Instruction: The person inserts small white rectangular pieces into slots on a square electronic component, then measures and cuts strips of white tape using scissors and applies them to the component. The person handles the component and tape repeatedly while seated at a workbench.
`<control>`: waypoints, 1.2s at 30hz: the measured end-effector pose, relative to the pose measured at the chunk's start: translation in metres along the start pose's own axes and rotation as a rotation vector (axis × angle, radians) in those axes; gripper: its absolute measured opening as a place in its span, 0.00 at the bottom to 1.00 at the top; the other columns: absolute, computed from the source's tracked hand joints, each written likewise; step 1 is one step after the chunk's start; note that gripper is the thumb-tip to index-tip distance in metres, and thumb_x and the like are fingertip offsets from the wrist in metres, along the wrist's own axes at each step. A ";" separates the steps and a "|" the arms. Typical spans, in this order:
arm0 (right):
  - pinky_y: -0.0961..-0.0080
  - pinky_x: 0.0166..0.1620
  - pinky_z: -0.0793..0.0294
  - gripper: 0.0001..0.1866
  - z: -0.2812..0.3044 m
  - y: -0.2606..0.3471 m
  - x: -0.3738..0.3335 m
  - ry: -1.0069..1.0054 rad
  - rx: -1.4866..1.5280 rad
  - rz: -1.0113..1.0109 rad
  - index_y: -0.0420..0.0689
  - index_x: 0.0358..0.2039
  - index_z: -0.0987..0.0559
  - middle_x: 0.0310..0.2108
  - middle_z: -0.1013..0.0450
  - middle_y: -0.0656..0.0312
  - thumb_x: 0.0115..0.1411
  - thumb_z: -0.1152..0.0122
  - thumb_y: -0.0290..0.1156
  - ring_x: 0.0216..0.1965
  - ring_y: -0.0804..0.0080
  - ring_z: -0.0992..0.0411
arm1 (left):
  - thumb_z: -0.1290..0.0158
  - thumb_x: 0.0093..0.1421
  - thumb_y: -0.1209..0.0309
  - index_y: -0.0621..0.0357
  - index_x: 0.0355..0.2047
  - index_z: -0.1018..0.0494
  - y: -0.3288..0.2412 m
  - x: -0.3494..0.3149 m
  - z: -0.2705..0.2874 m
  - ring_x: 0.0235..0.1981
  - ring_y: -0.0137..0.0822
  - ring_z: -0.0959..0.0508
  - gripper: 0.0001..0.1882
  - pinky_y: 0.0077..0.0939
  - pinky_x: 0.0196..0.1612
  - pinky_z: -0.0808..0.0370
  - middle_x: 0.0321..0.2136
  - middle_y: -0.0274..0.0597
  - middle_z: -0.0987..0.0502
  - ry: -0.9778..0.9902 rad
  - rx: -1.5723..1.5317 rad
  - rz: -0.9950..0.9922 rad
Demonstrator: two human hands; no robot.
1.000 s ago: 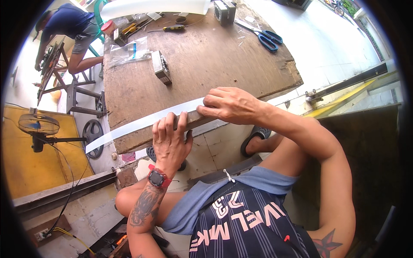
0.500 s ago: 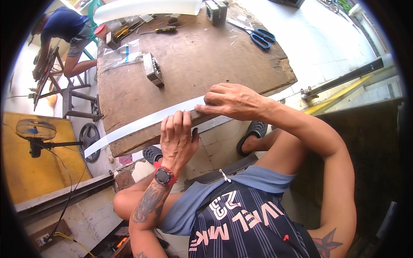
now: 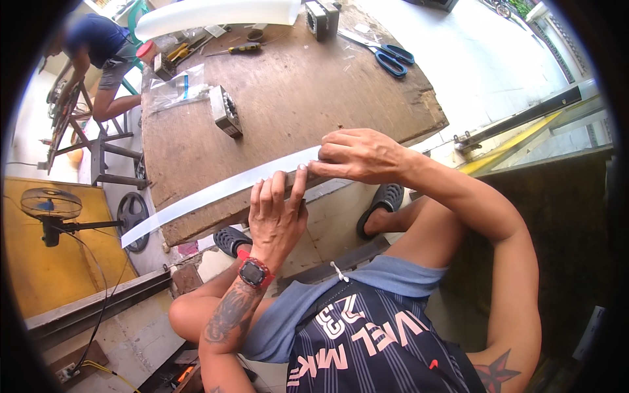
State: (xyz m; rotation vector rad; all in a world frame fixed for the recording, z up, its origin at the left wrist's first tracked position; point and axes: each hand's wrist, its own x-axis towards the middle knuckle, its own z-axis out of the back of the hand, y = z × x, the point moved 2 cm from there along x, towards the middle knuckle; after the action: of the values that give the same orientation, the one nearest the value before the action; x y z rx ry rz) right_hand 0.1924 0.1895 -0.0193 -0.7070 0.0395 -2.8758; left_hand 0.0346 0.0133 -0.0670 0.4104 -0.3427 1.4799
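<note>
Strip work is what we are doing: a long pale plastic strip (image 3: 216, 191) is lying along the near edge of the worn wooden table (image 3: 295, 105), its left end sticking out past the table's corner over the floor. We are pressing its right end flat with our right hand (image 3: 363, 156), fingertips bent down onto it at the table's edge. Our left hand (image 3: 275, 219) is coming up from below, fingers together and pointing upward, tips touching the strip's lower edge; whether the thumb is pinching it from beneath we cannot tell. To do this well, we are judging that the right hand should be holding firm so the strip is not sliding, while the left is keeping it lined up with the table's edge and level, since the overhanging end could sag or twist. Farther back are sitting a small grey metal block (image 3: 226, 111), blue-handled scissors (image 3: 390, 59), a yellow-handled screwdriver (image 3: 239, 48) and a clear plastic bag (image 3: 178, 90). Off to the left, another person (image 3: 92, 56) is bending over a metal stand
</note>
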 end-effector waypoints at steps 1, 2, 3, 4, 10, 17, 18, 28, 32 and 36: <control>0.71 0.48 0.16 0.17 0.001 -0.001 -0.001 -0.001 -0.007 0.000 0.46 0.49 0.23 0.40 0.26 0.61 0.59 0.37 0.29 0.45 0.66 0.22 | 0.33 0.51 0.64 0.43 0.70 0.35 0.001 0.001 0.001 0.60 0.46 0.36 0.44 0.46 0.70 0.39 0.57 0.45 0.35 0.008 0.019 -0.002; 0.72 0.48 0.16 0.17 0.001 -0.001 0.000 0.011 -0.014 0.005 0.46 0.49 0.23 0.40 0.26 0.62 0.59 0.37 0.29 0.45 0.66 0.22 | 0.33 0.51 0.64 0.43 0.69 0.35 0.002 0.002 0.001 0.60 0.45 0.36 0.44 0.46 0.70 0.39 0.57 0.45 0.35 0.034 0.028 0.000; 0.69 0.54 0.17 0.16 0.000 0.000 0.000 0.059 0.012 -0.017 0.46 0.49 0.22 0.40 0.26 0.61 0.59 0.38 0.29 0.47 0.64 0.22 | 0.34 0.51 0.65 0.43 0.69 0.35 0.001 0.003 0.001 0.60 0.45 0.36 0.43 0.46 0.69 0.39 0.57 0.45 0.35 0.044 0.031 0.007; 0.68 0.57 0.19 0.16 0.000 0.000 0.000 0.046 0.012 -0.028 0.45 0.49 0.22 0.41 0.25 0.60 0.59 0.38 0.29 0.48 0.63 0.23 | 0.34 0.51 0.65 0.43 0.69 0.35 0.000 0.004 0.001 0.60 0.45 0.36 0.43 0.46 0.69 0.39 0.57 0.44 0.35 0.055 0.032 0.016; 0.63 0.70 0.29 0.21 0.004 0.001 -0.006 0.086 0.010 -0.061 0.46 0.53 0.20 0.48 0.25 0.59 0.57 0.37 0.28 0.58 0.61 0.26 | 0.35 0.53 0.69 0.44 0.64 0.32 0.001 0.006 0.000 0.59 0.44 0.35 0.37 0.45 0.66 0.39 0.55 0.42 0.34 0.035 0.002 0.028; 0.55 0.74 0.34 0.30 0.005 0.000 -0.020 0.017 0.086 -0.152 0.54 0.56 0.18 0.56 0.27 0.57 0.50 0.32 0.20 0.64 0.59 0.31 | 0.31 0.50 0.66 0.34 0.64 0.33 0.028 -0.002 0.019 0.70 0.50 0.42 0.40 0.55 0.71 0.46 0.64 0.44 0.37 0.051 0.009 0.140; 0.55 0.74 0.35 0.30 0.007 -0.003 -0.021 -0.017 0.099 -0.158 0.54 0.55 0.18 0.57 0.28 0.57 0.49 0.32 0.19 0.64 0.58 0.31 | 0.30 0.50 0.66 0.32 0.64 0.33 0.038 -0.005 0.027 0.72 0.52 0.44 0.40 0.56 0.72 0.47 0.66 0.44 0.38 0.056 -0.011 0.184; 0.56 0.70 0.33 0.33 0.028 -0.159 -0.056 0.048 -0.504 -1.013 0.44 0.70 0.32 0.60 0.27 0.49 0.74 0.51 0.54 0.64 0.57 0.31 | 0.38 0.55 0.79 0.51 0.56 0.24 0.122 -0.036 0.110 0.55 0.48 0.23 0.27 0.40 0.57 0.24 0.57 0.45 0.22 0.413 -0.109 0.178; 0.64 0.61 0.25 0.35 0.038 -0.181 -0.060 0.302 -0.173 -1.316 0.43 0.65 0.27 0.55 0.23 0.45 0.69 0.41 0.56 0.54 0.61 0.23 | 0.37 0.59 0.78 0.56 0.48 0.21 0.108 -0.006 0.132 0.37 0.45 0.16 0.16 0.36 0.44 0.19 0.44 0.43 0.15 0.354 -0.223 0.220; 0.69 0.45 0.19 0.25 0.060 -0.164 -0.051 0.195 0.224 -1.359 0.39 0.55 0.21 0.40 0.17 0.52 0.66 0.34 0.45 0.39 0.66 0.18 | 0.38 0.66 0.72 0.62 0.54 0.29 0.110 0.023 0.138 0.34 0.32 0.14 0.19 0.25 0.33 0.19 0.39 0.47 0.16 -0.009 -0.860 0.545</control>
State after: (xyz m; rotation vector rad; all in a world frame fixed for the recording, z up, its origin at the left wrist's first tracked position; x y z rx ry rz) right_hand 0.2371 0.3612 0.0219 -0.4646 -1.1315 -4.0379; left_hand -0.0695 -0.0254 0.0720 -0.4006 -1.1037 1.6828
